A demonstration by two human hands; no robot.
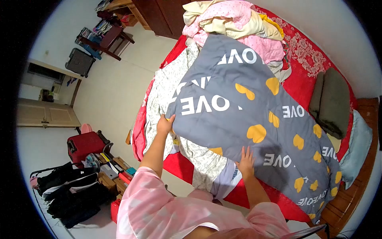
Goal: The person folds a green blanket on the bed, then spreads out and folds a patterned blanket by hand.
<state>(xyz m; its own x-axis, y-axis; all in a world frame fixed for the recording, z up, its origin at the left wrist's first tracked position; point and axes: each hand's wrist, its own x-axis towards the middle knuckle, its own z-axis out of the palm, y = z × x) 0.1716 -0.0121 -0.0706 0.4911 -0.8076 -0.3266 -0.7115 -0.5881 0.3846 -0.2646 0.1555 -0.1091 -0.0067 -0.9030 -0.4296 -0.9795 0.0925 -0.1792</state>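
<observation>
A grey quilt (pixel 234 119) with white LOVE lettering and yellow hearts lies spread across the bed. At its left corner my left hand (pixel 165 123) grips the quilt's edge, fingers wrapped round it. My right hand (pixel 246 161) rests flat on the quilt near its lower edge, fingers apart. Under the quilt, a white patterned cloth (pixel 159 91) shows along the bed's left side. The red bed cover (pixel 302 79) is visible around them.
Pink and cream bedding (pixel 238 24) is heaped at the bed's far end. A dark folded blanket (pixel 334 99) and a light blue pillow (pixel 356 147) lie at the right. A red suitcase (pixel 87 145), boxes and dark clothes (pixel 79 199) stand at the left.
</observation>
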